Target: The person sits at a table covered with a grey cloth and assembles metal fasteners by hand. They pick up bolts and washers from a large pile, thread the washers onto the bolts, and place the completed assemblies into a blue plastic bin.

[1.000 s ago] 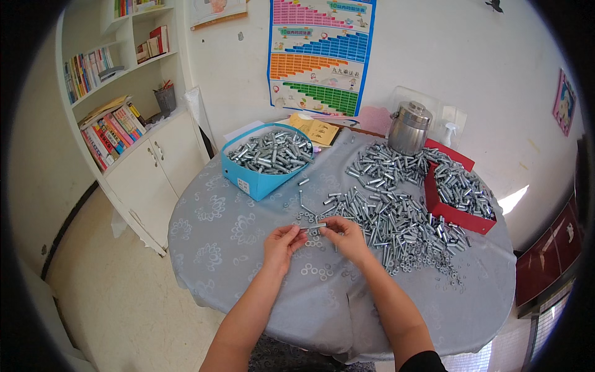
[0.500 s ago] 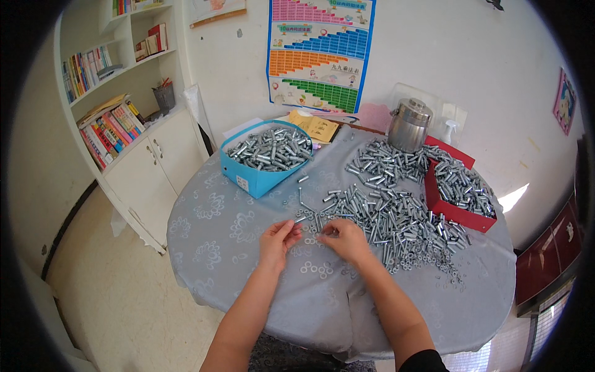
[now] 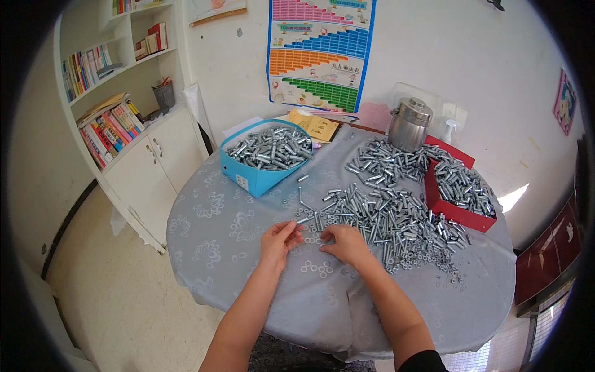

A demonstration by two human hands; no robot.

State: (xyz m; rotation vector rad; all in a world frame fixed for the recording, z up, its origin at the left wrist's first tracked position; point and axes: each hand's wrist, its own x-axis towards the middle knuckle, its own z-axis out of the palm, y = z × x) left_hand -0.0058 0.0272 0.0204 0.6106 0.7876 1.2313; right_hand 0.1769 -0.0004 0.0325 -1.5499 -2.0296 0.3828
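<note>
Silvery bolt [image 3: 304, 220] is pinched in the left hand [image 3: 277, 244]; right of that grip, washers [image 3: 312, 240], then the curled right hand [image 3: 347, 243], whose hold I cannot tell.

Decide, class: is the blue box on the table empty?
No, the blue box is filled with a heap of small metal cylinders.

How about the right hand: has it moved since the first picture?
Yes, slightly: the right hand has shifted toward the person, away from the colourful wall chart.
</note>
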